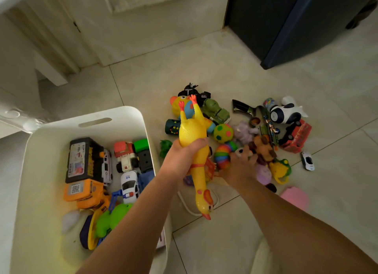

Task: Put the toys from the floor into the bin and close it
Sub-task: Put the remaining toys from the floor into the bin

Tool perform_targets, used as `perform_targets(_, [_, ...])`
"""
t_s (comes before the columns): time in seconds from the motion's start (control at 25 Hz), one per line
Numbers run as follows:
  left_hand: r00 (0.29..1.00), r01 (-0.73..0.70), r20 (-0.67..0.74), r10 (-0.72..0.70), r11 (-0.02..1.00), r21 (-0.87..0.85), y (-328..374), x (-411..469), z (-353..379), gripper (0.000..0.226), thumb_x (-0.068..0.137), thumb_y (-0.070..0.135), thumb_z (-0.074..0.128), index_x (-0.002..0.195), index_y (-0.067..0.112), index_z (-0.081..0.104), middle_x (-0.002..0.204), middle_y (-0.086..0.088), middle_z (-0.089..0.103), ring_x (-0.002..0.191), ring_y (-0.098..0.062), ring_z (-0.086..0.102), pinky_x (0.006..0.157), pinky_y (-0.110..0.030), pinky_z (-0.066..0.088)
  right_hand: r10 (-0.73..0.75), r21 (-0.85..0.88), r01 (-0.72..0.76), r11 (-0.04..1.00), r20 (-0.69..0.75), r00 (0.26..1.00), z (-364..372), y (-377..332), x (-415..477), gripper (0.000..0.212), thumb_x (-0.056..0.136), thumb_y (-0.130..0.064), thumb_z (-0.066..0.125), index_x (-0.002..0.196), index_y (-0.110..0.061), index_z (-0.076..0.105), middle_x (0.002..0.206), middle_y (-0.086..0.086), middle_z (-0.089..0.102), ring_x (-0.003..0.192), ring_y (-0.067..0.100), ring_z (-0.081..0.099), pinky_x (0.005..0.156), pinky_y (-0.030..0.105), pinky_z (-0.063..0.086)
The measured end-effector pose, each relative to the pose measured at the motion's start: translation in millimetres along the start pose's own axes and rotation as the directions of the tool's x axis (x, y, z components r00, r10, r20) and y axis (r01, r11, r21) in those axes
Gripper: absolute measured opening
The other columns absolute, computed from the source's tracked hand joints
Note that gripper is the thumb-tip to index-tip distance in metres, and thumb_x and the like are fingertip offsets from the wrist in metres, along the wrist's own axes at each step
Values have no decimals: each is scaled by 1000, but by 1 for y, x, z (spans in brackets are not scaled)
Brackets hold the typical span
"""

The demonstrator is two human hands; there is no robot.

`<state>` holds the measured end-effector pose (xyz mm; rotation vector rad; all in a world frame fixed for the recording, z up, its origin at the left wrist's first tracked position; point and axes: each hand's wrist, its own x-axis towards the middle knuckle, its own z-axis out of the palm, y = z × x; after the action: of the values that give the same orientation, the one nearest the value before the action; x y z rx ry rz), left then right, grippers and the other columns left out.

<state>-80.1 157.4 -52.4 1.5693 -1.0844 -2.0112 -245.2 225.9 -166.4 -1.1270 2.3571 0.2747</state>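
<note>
The left hand (181, 158) wraps its fingers round the yellow rubber chicken (192, 128), held above the floor (143, 79) just beside the white bin (49, 143). The right hand (239, 166) lies on the toy pile (223, 133); whether its fingers grip anything, I cannot tell.

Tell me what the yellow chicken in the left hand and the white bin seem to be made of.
The yellow chicken, gripped by the left hand, is likely soft rubber or vinyl: glossy, dimpled skin with bright highlights. The white bin is probably rigid plastic with a smooth satin finish, rounded moulded corners and a cut-out handle slot.
</note>
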Motion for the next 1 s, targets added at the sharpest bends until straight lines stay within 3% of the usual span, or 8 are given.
perform_targets(0.12, [1000,0,15,1,999,-36,3,-4,-3,33,78,34,75,103,16,62,74,-3,71,66,-26,68,67,-40,58,61,-77,-61,995,-12,998,9,-9,9,81,72,-70,60,136,-23,46,159,14,-5,140,51,5,114,52,16])
perform_targets(0.28, [999,-14,46,16,1000,-28,10,-7,-10,60,61,44,80,112,19,60,89,-4,72,78,-23,72,80,-52,58,2,-73,-8,997,-88,996,4,-1,6,71,68,-66,66,125,-26,57,151,9,12,130,43,22,102,43,34])
perform_targets(0.36, [997,-18,69,22,998,-53,17,-12,-14,55,68,40,78,114,16,59,83,-3,72,71,-20,71,79,-50,59,1,20,0,1000,-51,999,-11,0,0,67,67,-65,68,122,-28,59,147,9,19,124,40,28,96,40,38])
perform_targets(0.44, [992,-31,121,41,996,-88,30,-23,-17,33,81,32,72,107,15,60,71,0,69,61,-17,67,70,-42,60,11,232,-7,973,-18,1000,-28,-2,-7,57,69,-61,71,116,-30,63,140,11,33,120,38,38,95,38,39])
perform_targets(0.6, [979,-89,171,114,985,-146,53,-54,-42,24,87,27,63,104,12,58,77,-6,61,57,-14,62,51,-28,53,-165,741,108,663,4,986,-81,-21,-33,32,73,-46,77,97,-26,69,112,6,63,95,15,60,78,28,49])
perform_targets(0.76, [981,-147,84,174,955,-258,59,-88,-97,36,81,32,64,110,12,57,89,-11,61,56,-14,59,45,-26,49,-332,787,376,489,-231,914,-138,-68,-78,34,58,-64,72,87,-47,71,120,-2,59,116,19,56,102,43,44])
perform_targets(0.84, [987,-147,13,160,930,-336,54,-102,-128,40,80,34,63,111,8,59,86,-9,63,58,-15,57,44,-25,49,-409,821,453,347,-302,861,-158,-98,-104,43,56,-65,74,95,-46,70,125,0,59,117,21,58,104,48,43])
perform_targets(1.0, [994,-97,-85,72,934,-342,35,-119,-181,35,86,36,60,103,5,59,68,-8,59,48,-15,55,41,-23,47,-607,916,388,101,-253,753,-174,-165,-158,39,64,-48,74,98,-30,70,112,6,67,102,19,66,95,43,52])
